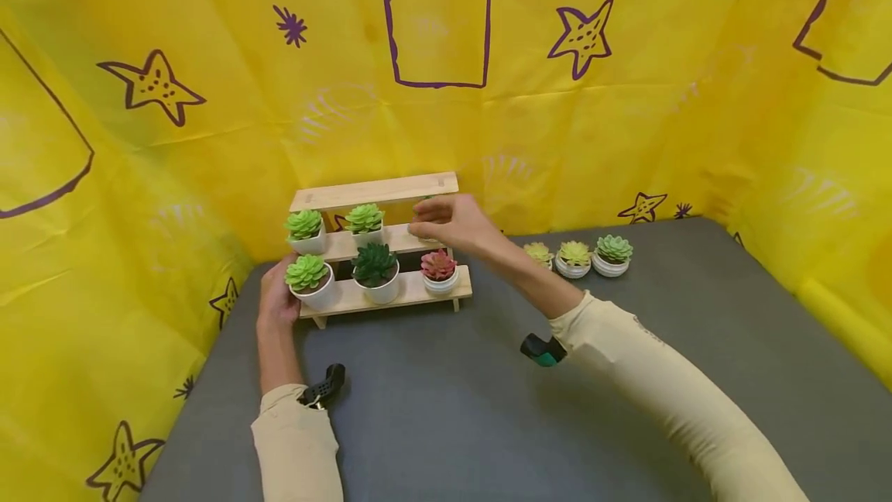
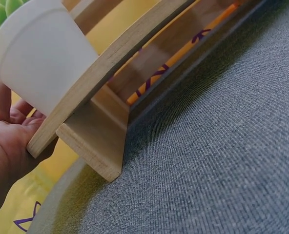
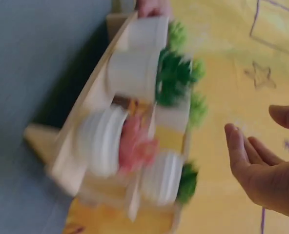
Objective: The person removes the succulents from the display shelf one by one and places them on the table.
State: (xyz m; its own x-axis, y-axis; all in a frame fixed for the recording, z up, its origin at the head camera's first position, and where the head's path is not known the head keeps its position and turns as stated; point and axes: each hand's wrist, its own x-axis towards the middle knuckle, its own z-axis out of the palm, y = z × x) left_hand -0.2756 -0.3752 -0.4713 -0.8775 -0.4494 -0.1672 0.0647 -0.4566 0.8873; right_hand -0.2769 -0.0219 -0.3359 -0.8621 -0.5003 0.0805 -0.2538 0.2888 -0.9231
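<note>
A wooden tiered plant stand (image 1: 376, 191) holds potted succulents. My left hand (image 1: 277, 297) grips the left end of its lower shelf, beside a white pot (image 2: 51, 53) with a light green succulent (image 1: 305, 273). Along that shelf also sit a dark green succulent (image 1: 375, 264) and a pink-red succulent (image 1: 438, 264). On the middle shelf are two light green succulents (image 1: 365, 218) and, at the right end, a ribbed white pot (image 3: 161, 178) with a green plant, mostly hidden in the head view. My right hand (image 1: 456, 223) hovers near that pot, fingers apart and holding nothing.
To the right of the stand, two yellowish succulents (image 1: 574, 253) and a blue-green succulent (image 1: 613, 249) stand in a row in white pots on the grey tabletop (image 1: 446, 409). Yellow patterned cloth (image 1: 446, 130) rises close behind the stand.
</note>
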